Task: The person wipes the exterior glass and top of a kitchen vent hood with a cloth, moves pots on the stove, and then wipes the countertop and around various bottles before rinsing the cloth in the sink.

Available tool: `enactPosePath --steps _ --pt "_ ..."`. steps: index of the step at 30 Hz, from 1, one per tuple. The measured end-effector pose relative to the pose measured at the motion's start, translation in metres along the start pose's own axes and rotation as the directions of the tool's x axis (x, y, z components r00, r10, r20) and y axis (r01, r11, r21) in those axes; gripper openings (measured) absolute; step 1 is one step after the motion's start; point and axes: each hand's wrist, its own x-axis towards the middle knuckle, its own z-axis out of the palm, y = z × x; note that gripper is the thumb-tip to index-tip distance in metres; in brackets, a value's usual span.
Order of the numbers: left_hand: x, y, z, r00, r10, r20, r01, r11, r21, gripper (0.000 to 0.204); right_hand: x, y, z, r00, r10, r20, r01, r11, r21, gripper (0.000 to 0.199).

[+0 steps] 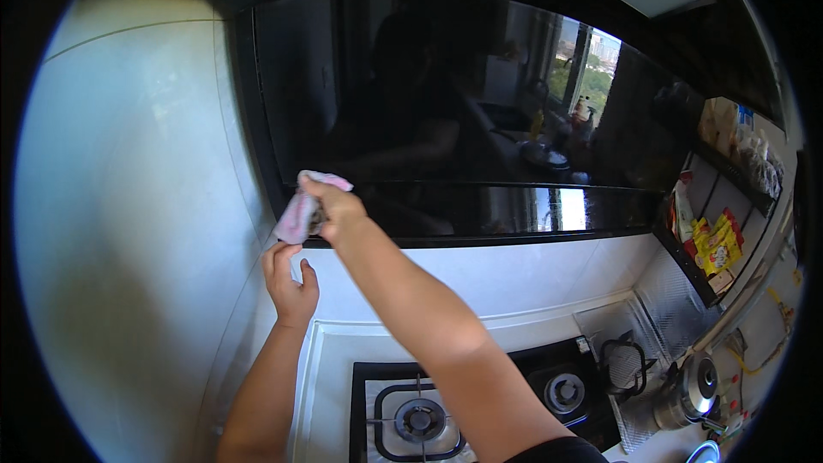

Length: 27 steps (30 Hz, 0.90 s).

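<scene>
Nearest, the right forearm (429, 309) slants up and leftward from a black sleeve (561, 450), passing over the hob (360, 386); an arm dropped suddenly could knock the left burner's pan support (383, 403) below it.

At the end of that reach, the right hand (343, 211) grips a pink-and-white cloth (297, 219), bunched between thumb and fingers, though the far fingers are hidden. The cloth lies at the lower left corner of the black range hood (480, 120), close to the pale tiled wall (129, 171). Its bunched shape may be the weak point — a loose fold could snag on the corner or slip free and fall toward the surface (324, 386). If the hood's edge is sharp, fingertips poking past the cloth could be scraped.

The left hand (292, 293) is just below, fingers curved and thumb held apart, gripping nothing that shows; I cannot tell whether its fingertips touch the cloth or the hood. With both hands so close, they might bump.

Beyond, the hood's glossy panel could smear if the cloth is greasy. Far right, a shelf (686, 267) with a yellow packet (718, 243) seems out of harm's way.
</scene>
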Motion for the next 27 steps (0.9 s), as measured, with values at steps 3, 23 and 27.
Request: enactPosePath --steps 3,23,27 --pt "0.004 0.001 -0.004 1.0 0.023 0.002 -0.023 1.0 0.005 0.033 -0.035 -0.04 -0.04 0.997 -0.074 0.02 0.073 0.997 0.025 0.044" --pt "-0.003 -0.009 -0.017 0.988 -0.114 -0.104 0.11 0.993 -0.046 0.033 -0.072 -0.054 -0.071 0.902 -0.354 -0.248 0.403 0.895 0.189 0.036" --pt "-0.007 -0.009 -0.022 0.981 -0.154 -0.116 0.15 0.988 -0.039 0.033 -0.029 0.008 -0.008 0.979 -0.2 -0.04 0.203 0.974 0.101 0.04"
